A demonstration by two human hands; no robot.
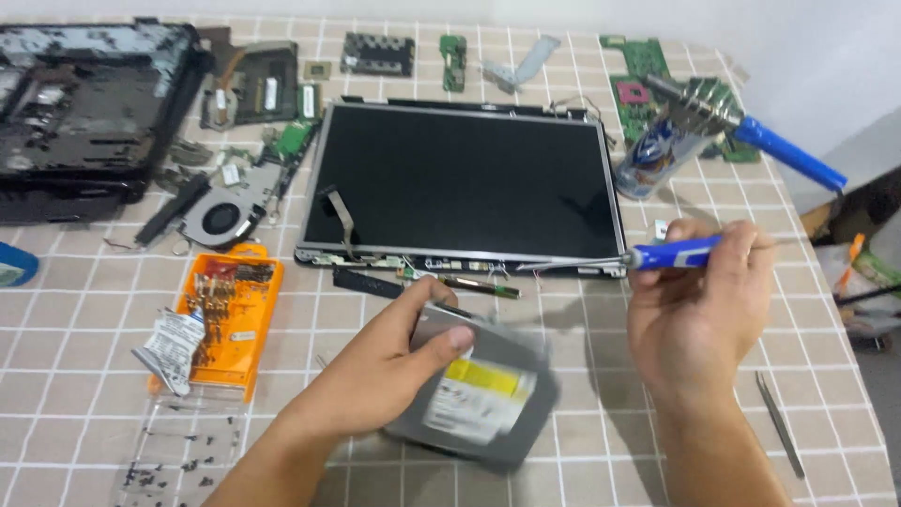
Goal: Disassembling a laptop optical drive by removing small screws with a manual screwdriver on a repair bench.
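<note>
Drive and screwdriver in my hands.
My left hand (380,361) grips a flat grey metal drive (479,394); my right hand (690,310) pinches a blue screwdriver (657,255).

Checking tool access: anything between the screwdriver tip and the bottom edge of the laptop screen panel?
Nothing visible. The right hand holds the blue screwdriver, its shaft running left along the screen panel lower edge, over loose wires there. The left hand holds the grey optical drive nearer the camera, clear of the shaft.
</note>
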